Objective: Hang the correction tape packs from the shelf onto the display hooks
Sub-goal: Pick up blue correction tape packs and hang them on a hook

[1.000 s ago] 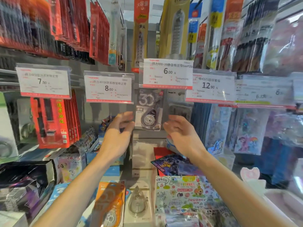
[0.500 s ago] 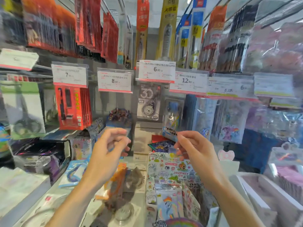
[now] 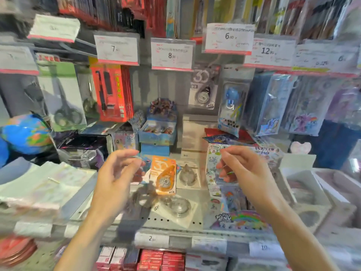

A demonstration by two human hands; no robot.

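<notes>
A grey correction tape pack (image 3: pixel 204 89) hangs on the hook under the 6.00 price tag. On the grey shelf (image 3: pixel 170 222) lie an orange correction tape pack (image 3: pixel 163 178), a clear one behind it (image 3: pixel 188 175) and another clear one nearer me (image 3: pixel 176 207). My left hand (image 3: pixel 115 180) hovers just left of the orange pack, fingers curled and apart, holding nothing. My right hand (image 3: pixel 244 171) hovers to the right of the packs, fingers loosely bent, empty.
Price tags (image 3: pixel 172 53) line the hook row above. Red pen packs (image 3: pixel 113 94) and scissors packs (image 3: pixel 62 98) hang at left, cartoon pencil cases (image 3: pixel 273 106) at right. Sticker packs (image 3: pixel 230 184), small boxes (image 3: pixel 158 132) and a globe (image 3: pixel 25 133) crowd the shelf.
Both hands have come down from the hanging grey pack to just above the shelf. The view has tilted down, showing more of the shelf and the packs on it.
</notes>
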